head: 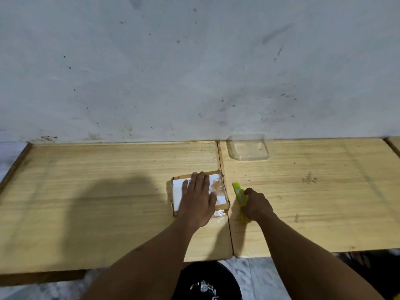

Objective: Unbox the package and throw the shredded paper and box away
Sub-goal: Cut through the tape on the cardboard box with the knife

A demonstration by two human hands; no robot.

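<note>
The box (179, 191) lies under the flat left hand (198, 200); the right hand (256, 205) grips the cutter (238, 191) alongside the box's right edge.

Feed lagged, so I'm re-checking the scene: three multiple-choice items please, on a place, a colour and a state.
1. The clear tray sits: A on the table by the wall; B on the floor; C on a chair.
2. The knife is: A red; B yellow-green; C blue.
3. The left hand: A lies flat on the box; B grips the knife; C hangs idle.
A: the tray stands at the table's far edge. B: the right hand grips a yellow-green handle. A: the open palm covers the box top.
</note>
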